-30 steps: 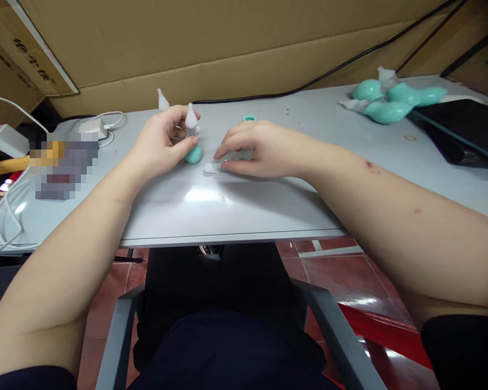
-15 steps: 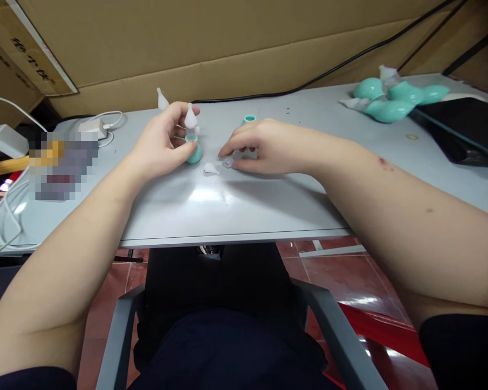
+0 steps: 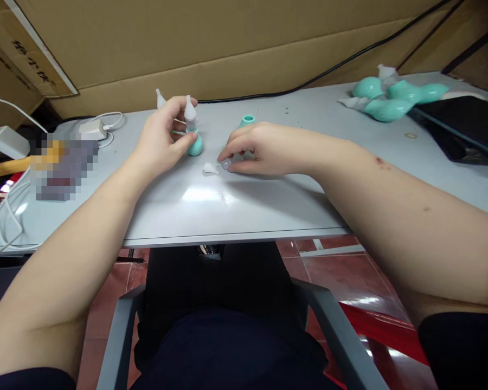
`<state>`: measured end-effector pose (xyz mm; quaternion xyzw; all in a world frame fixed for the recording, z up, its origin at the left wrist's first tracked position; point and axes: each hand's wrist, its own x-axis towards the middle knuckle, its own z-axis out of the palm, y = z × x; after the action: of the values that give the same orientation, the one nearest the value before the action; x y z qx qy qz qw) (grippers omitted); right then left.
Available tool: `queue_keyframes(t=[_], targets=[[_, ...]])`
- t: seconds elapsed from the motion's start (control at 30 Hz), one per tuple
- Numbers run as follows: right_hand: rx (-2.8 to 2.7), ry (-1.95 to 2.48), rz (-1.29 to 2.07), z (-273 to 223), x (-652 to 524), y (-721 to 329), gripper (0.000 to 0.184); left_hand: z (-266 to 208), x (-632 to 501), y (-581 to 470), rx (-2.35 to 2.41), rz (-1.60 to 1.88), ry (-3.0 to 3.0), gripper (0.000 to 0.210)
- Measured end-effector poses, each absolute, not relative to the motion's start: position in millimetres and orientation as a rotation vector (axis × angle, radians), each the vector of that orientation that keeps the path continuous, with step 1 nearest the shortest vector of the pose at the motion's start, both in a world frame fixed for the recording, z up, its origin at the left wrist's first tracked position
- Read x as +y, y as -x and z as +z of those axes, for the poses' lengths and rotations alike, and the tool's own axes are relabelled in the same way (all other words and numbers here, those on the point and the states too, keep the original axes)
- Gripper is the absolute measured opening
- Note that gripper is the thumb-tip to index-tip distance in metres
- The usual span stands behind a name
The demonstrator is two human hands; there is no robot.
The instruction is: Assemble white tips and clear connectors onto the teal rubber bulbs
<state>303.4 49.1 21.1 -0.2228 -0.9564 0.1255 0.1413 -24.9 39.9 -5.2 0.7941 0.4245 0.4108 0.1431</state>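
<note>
My left hand point(image 3: 162, 132) is closed around a nasal aspirator, an upright assembly with a green bulb point(image 3: 196, 146), a clear middle and a white pointed tip point(image 3: 190, 111). Behind that hand a second white tip point(image 3: 160, 98) stands on the table. My right hand point(image 3: 260, 146) pinches a small clear plastic part point(image 3: 226, 163) at the tabletop, between thumb and fingertips. Just left of it lies a small white cone-shaped piece point(image 3: 210, 168). Another green bulb point(image 3: 248, 119), its round mouth facing up, is partly hidden behind my right hand.
Several green bulbs and whitish tips point(image 3: 394, 97) lie heaped at the back right, beside a black flat object point(image 3: 467, 127). White chargers and cables point(image 3: 93, 129) are at the left. A cardboard wall point(image 3: 228, 49) with a black cable bounds the table's back.
My left hand has shifted slightly up and away with the aspirator. The right fingers have drawn closer around the clear part, which has tilted.
</note>
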Motion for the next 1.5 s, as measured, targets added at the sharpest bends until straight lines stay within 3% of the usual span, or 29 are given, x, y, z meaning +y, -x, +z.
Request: queue_keyframes(t=[0.47,0.77,1.0,1.23,1.5], targets=[[-2.472,0.664,0.653,20.3,43.9,-298.6,0.016,-19.8,51.4,26.4,1.409,1.202,-2.435,0.093],[-2.380,0.687,0.856,19.5,47.9,-298.7,0.037,13.2,4.7,3.4,1.399,1.489,-2.416,0.068],[-2.220,0.729,1.080,13.8,52.0,-298.0,0.051,18.8,-10.7,-6.7,1.348,1.307,-2.479,0.039],[-1.996,0.744,1.274,19.5,47.7,-288.7,0.059,15.1,-7.1,-9.5,1.152,1.101,-2.527,0.042],[-2.037,0.708,1.190,20.9,44.5,-285.9,0.050,11.7,-14.6,-15.6,1.085,1.033,-2.409,0.047]])
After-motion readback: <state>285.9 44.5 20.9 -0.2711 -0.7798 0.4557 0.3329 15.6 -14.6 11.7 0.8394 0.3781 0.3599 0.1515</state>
